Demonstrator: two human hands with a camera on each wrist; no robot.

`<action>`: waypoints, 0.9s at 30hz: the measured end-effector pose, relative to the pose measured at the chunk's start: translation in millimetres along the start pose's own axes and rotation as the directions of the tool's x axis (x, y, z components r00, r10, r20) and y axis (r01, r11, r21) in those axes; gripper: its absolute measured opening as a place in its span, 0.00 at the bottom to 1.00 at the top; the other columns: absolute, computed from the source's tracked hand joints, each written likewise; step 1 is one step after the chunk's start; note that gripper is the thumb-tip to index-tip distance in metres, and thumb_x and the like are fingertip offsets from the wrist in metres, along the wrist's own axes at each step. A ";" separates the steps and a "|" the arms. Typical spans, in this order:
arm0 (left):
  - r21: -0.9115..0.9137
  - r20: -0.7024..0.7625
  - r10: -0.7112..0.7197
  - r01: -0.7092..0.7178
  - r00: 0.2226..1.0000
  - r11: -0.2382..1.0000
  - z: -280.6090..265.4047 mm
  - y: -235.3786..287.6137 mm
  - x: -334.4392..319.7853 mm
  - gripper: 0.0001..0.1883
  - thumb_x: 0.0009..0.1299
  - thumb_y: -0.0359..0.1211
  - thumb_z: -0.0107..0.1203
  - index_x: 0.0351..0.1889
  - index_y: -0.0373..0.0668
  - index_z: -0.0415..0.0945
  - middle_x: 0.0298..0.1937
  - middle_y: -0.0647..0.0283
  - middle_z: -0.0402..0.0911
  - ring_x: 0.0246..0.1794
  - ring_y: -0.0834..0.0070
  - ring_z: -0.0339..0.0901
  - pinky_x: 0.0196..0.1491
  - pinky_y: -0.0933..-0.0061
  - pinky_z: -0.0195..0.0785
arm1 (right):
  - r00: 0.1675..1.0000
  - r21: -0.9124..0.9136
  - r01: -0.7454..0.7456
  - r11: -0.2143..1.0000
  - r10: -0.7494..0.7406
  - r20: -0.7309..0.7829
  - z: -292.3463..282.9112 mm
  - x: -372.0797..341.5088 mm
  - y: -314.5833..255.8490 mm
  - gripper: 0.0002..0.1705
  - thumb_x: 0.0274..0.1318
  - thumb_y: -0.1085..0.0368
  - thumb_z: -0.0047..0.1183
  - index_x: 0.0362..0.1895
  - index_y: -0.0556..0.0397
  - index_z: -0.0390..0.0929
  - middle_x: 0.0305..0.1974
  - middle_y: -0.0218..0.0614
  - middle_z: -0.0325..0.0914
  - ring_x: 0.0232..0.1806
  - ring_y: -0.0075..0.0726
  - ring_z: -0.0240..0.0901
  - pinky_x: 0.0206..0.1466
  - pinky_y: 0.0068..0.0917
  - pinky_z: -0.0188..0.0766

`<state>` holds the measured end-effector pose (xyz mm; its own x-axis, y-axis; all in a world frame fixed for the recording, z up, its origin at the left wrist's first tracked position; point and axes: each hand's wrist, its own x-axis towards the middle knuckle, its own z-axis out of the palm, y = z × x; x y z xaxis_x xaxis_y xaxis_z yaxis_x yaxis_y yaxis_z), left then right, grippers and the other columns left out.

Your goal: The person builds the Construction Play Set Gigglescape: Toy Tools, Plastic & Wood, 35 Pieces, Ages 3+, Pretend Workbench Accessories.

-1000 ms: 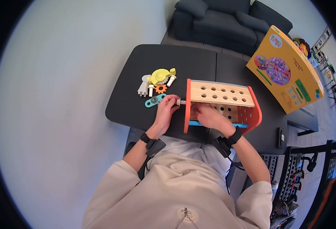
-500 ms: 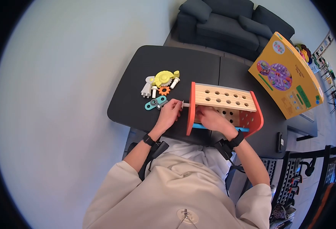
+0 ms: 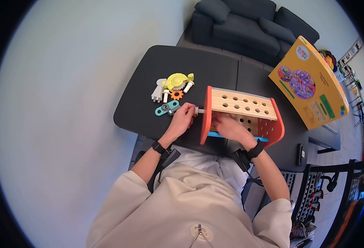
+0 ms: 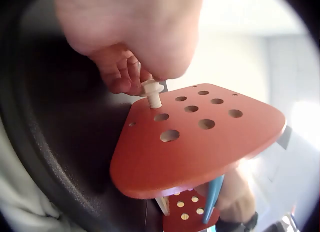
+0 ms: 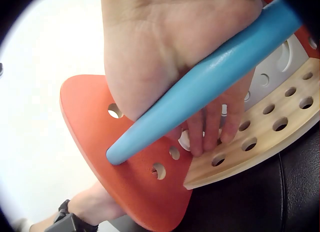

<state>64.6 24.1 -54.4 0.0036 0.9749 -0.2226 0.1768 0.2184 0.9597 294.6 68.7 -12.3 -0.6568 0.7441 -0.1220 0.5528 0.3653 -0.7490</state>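
In the head view, a wooden toolbox (image 3: 242, 101) with red end panels and a blue bar handle (image 5: 200, 92) stands on the black table. A cream bolt (image 4: 153, 94) sticks out of a hole in its left red panel (image 4: 200, 152). My left hand (image 3: 183, 118) pinches the bolt's head, fingers bent around it. My right hand (image 3: 230, 127) reaches inside the box, under the blue handle. Its fingers hold a small white piece (image 5: 184, 140) against the inner side of that panel; they cover most of the piece.
Left of the box lie a teal plate (image 3: 161, 110), an orange gear (image 3: 177, 95), a yellow saw-like piece (image 3: 176, 82), a grey claw-shaped piece (image 3: 158, 90) and white bolts (image 3: 188, 86). A yellow carton (image 3: 310, 82) stands at the right. A black device (image 3: 300, 154) sits near the table's right edge.
My left fingers have shifted their hold on the bolt's head, which stays at the panel. My right hand stays inside the box. The head view has moved slightly.
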 end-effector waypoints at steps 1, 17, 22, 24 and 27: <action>-0.056 -0.038 0.095 -0.097 0.995 0.994 2.9 0.3 -2.3 0.13 0.88 0.36 0.43 0.59 0.40 0.74 0.42 0.65 0.79 0.29 0.83 0.75 0.26 0.79 0.66 | 1.000 -0.003 0.002 1.000 -0.002 -0.001 -0.3 0.5 0.1 0.17 0.71 0.70 0.48 0.57 0.62 0.83 0.55 0.57 0.84 0.61 0.63 0.79 0.68 0.46 0.73; 0.022 -0.057 0.049 -0.047 0.997 0.999 0.8 1.5 1.7 0.18 0.88 0.44 0.47 0.47 0.37 0.75 0.29 0.65 0.80 0.19 0.79 0.73 0.21 0.70 0.66 | 1.000 -0.021 -0.028 0.999 0.028 -0.010 -5.8 -3.4 -16.3 0.17 0.72 0.69 0.48 0.58 0.61 0.83 0.56 0.56 0.85 0.61 0.61 0.79 0.68 0.46 0.73; -0.054 -0.083 0.104 -0.108 0.991 0.993 4.9 12.0 -11.4 0.16 0.89 0.43 0.46 0.54 0.39 0.72 0.32 0.65 0.80 0.18 0.81 0.72 0.18 0.76 0.62 | 0.995 0.038 0.057 0.998 -0.053 -0.086 6.7 1.0 3.2 0.14 0.70 0.69 0.47 0.46 0.66 0.84 0.46 0.60 0.85 0.52 0.63 0.83 0.58 0.49 0.77; -0.058 -0.126 0.128 -0.136 0.984 0.989 5.4 12.5 -9.7 0.18 0.88 0.45 0.47 0.55 0.37 0.71 0.32 0.63 0.81 0.19 0.78 0.74 0.19 0.73 0.65 | 0.994 0.052 0.062 0.997 -0.056 -0.099 5.9 2.0 5.3 0.14 0.70 0.69 0.47 0.46 0.66 0.84 0.46 0.60 0.85 0.52 0.64 0.82 0.58 0.50 0.77; 0.046 -0.143 -0.022 0.029 0.989 0.999 1.2 14.2 -5.7 0.24 0.88 0.50 0.45 0.49 0.35 0.77 0.27 0.63 0.80 0.15 0.76 0.76 0.17 0.72 0.65 | 0.995 0.003 0.063 0.998 -0.063 -0.075 7.7 4.2 10.1 0.14 0.70 0.69 0.47 0.46 0.65 0.84 0.47 0.60 0.85 0.52 0.64 0.83 0.58 0.50 0.77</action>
<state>68.3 21.6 -39.7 -0.1412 0.9660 -0.2166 0.2222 0.2441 0.9439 293.5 71.2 -25.3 -0.6496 0.7598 -0.0254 0.5086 0.4095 -0.7574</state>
